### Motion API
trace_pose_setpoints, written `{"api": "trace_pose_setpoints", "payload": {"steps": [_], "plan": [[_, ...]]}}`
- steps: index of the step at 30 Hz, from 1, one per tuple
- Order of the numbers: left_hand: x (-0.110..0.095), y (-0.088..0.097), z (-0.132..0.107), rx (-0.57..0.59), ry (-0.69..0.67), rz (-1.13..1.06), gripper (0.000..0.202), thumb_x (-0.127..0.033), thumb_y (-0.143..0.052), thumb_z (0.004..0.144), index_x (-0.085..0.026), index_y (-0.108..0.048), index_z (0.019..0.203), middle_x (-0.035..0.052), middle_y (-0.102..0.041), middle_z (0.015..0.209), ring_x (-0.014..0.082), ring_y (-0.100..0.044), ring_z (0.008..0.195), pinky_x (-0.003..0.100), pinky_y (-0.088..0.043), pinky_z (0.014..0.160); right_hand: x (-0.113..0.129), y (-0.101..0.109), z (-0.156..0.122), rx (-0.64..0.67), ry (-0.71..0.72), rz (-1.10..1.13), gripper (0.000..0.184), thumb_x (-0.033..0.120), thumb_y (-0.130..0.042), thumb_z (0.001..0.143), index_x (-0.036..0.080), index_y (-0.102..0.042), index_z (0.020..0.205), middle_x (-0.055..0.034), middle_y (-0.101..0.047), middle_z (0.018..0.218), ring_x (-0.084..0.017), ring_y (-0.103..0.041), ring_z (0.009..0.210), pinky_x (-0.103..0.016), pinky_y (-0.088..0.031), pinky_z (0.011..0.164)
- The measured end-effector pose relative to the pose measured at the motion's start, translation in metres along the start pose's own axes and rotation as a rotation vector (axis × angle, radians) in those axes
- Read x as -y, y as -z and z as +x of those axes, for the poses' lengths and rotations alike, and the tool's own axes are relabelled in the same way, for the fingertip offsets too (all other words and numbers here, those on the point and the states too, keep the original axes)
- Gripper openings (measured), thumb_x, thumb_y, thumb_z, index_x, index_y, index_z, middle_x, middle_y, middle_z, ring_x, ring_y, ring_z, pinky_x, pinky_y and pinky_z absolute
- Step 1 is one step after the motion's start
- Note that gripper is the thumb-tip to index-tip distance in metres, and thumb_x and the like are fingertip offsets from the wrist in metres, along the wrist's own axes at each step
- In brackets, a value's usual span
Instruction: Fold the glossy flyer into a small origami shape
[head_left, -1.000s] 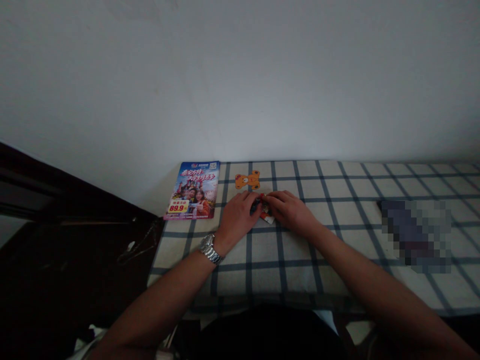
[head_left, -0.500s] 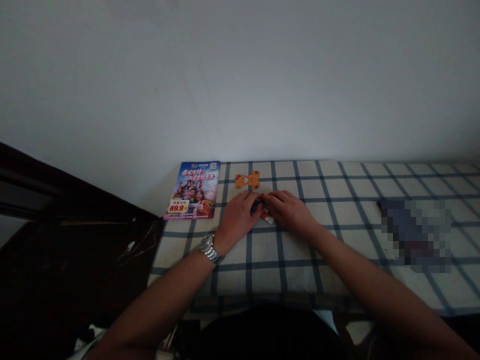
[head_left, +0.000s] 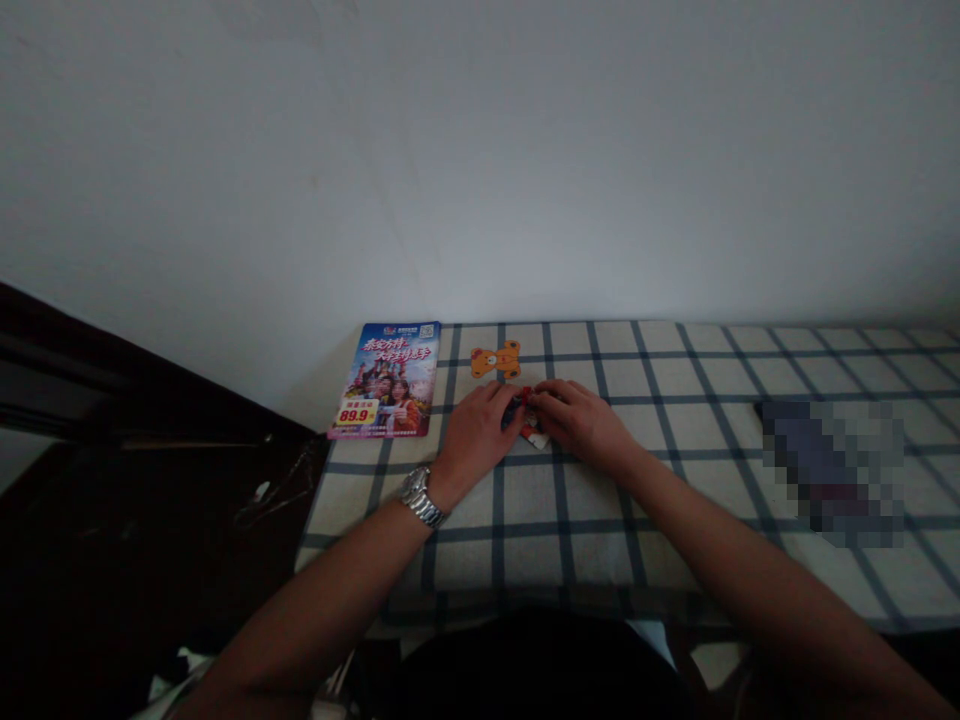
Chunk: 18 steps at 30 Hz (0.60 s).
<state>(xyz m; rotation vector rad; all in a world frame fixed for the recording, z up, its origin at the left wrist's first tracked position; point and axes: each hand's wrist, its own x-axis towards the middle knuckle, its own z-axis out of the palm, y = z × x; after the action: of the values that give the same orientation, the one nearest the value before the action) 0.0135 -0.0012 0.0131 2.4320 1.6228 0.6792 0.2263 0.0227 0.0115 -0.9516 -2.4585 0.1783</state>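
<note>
My left hand (head_left: 480, 428), with a metal watch (head_left: 424, 497) on its wrist, has its fingers closed on a small red, white and dark blue piece (head_left: 535, 437). From the other side, my right hand (head_left: 586, 424) pinches the same piece, its thumb and fingertips meeting those of my left. Fingers cover most of it, so its kind is unclear. Just beyond my left fingers, a flat orange bear cutout (head_left: 495, 359) lies on the checked tablecloth (head_left: 600, 540).
A colourful flyer (head_left: 386, 380) lies flat at the left end of the table, by the wall (head_left: 480, 180). Farther right rests a dark, pixelated object (head_left: 817, 465). Dark floor shows past the table's left edge, with a clear crumpled item (head_left: 281, 490) there.
My right fingers have shifted slightly, and more of the red part shows between my fingertips. My left hand stays almost still.
</note>
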Motion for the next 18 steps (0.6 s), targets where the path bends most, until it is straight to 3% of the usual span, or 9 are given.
{"api": "trace_pose_setpoints", "payload": {"steps": [18], "plan": [[0.0005, 0.0001, 0.0002, -0.005, 0.013, -0.032, 0.016, -0.027, -0.06, 0.103, -0.024, -0.065, 0.118, 0.0046, -0.067, 0.109, 0.0223, -0.065, 0.102, 0.036, -0.054, 0.089, -0.0079, 0.0004, -0.0038, -0.001, 0.058, 0.11, 0.03, 0.024, -0.056, 0.105, 0.022, -0.066, 0.133, -0.0118, -0.073, 0.129, -0.027, -0.069, 0.114, -0.048, -0.059, 0.1]]}}
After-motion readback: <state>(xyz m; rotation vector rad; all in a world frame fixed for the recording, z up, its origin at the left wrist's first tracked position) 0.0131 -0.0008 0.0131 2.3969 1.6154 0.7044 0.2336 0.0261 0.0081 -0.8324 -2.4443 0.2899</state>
